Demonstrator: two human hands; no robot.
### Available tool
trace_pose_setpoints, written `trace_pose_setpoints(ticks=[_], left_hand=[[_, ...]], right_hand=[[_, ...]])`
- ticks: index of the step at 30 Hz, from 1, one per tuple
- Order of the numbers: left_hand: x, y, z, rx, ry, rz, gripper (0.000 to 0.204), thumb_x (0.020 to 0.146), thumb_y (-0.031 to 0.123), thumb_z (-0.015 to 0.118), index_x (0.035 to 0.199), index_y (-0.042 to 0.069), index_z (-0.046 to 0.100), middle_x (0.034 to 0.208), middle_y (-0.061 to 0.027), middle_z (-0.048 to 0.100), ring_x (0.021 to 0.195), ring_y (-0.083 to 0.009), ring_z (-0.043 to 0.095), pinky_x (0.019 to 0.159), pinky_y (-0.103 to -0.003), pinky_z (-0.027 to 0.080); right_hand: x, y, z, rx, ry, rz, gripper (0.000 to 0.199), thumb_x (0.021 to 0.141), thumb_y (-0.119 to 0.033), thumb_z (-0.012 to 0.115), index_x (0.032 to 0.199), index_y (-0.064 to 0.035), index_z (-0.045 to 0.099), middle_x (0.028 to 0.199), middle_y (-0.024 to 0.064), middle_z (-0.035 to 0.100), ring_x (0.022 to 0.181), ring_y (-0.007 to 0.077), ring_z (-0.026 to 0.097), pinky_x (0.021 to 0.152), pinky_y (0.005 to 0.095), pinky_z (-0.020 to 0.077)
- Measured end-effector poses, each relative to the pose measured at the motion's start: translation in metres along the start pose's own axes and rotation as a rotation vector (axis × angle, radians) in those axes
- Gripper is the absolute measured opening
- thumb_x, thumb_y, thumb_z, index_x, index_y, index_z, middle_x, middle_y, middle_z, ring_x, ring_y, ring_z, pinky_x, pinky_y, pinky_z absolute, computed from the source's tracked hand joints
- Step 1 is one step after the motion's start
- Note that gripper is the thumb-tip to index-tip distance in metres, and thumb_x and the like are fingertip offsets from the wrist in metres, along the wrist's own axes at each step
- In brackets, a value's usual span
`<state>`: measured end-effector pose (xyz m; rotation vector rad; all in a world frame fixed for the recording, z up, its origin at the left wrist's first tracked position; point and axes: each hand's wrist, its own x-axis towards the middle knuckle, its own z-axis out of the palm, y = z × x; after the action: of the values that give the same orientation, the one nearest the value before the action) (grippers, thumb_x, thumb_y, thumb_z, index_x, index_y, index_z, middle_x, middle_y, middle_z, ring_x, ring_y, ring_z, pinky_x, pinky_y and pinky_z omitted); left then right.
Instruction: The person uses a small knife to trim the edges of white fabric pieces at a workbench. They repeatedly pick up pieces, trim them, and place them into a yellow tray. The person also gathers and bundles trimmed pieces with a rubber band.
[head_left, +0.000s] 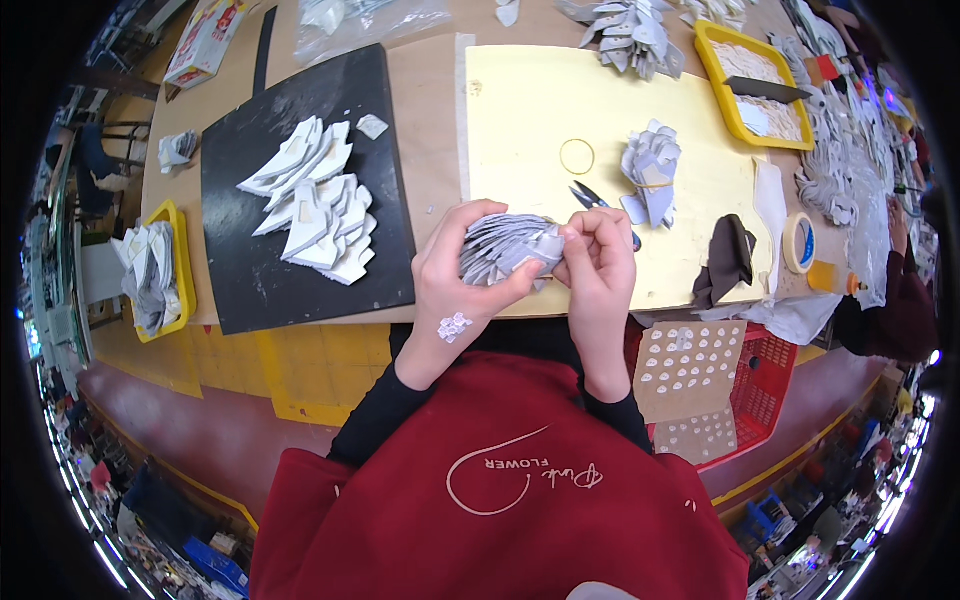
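Note:
A thick fanned stack of grey fabric pieces point(500, 245) is held over the table's front edge. My left hand point(445, 275) is closed round it, thumb along the near side and fingers behind. At the stack's right end, the thumb and fingertips of my right hand point(603, 262) are pinched together on its edge. Small white stickers cover a patch on the back of my left hand. Just beyond the right hand lie dark-handled scissors point(588, 196), partly hidden by it. A yellow rubber band point(577, 156) and a banded bundle of grey pieces point(654, 165) rest farther back.
On the left, a black board point(235, 240) bears piles of pale cut pieces point(320, 220). Yellow trays stand at the far left point(188, 270) and back right point(708, 75). A dark cloth point(730, 260) and tape roll point(798, 243) lie right. Below is a red crate point(765, 390).

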<state>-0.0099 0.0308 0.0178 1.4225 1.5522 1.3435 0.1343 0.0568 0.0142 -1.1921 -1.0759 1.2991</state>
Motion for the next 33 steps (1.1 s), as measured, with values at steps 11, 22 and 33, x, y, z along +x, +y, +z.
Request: trace_pose_setpoints(ticks=[11, 22, 33], left_hand=[[0.027, 0.009, -0.026, -0.679, 0.134, -0.239, 0.047, 0.088, 0.020, 0.073, 0.125, 0.000, 0.054, 0.108, -0.0088, 0.064, 0.099, -0.0144, 0.063, 0.085, -0.029, 0.053], [0.060, -0.024, 0.013, 0.683, -0.045, 0.228, 0.058, 0.080, 0.027, 0.077, 0.131, 0.008, 0.056, 0.118, -0.0147, 0.059, 0.105, -0.0358, 0.057, 0.092, -0.040, 0.047], [0.011, -0.014, -0.001, 0.492, -0.280, 0.362, 0.045, 0.072, 0.005, 0.079, 0.115, 0.008, 0.066, 0.113, -0.0100, 0.059, 0.096, -0.0271, 0.058, 0.086, -0.037, 0.050]], right_hand=[[0.007, -0.007, -0.051, -0.550, 0.243, -0.173, 0.007, 0.093, -0.006, 0.061, 0.089, -0.0003, 0.062, 0.098, 0.0065, 0.052, 0.082, 0.0156, 0.055, 0.067, 0.0266, 0.0468], [0.030, -0.022, -0.112, -1.065, 0.334, -0.381, 0.022, 0.085, -0.006, 0.070, 0.107, -0.0007, 0.067, 0.119, 0.0154, 0.057, 0.111, 0.0316, 0.056, 0.093, 0.0383, 0.0460], [0.017, 0.029, -0.058, -0.912, 0.058, -0.453, 0.021, 0.089, -0.002, 0.063, 0.110, -0.0005, 0.065, 0.098, 0.0118, 0.061, 0.093, 0.0301, 0.059, 0.079, 0.0396, 0.0475]])
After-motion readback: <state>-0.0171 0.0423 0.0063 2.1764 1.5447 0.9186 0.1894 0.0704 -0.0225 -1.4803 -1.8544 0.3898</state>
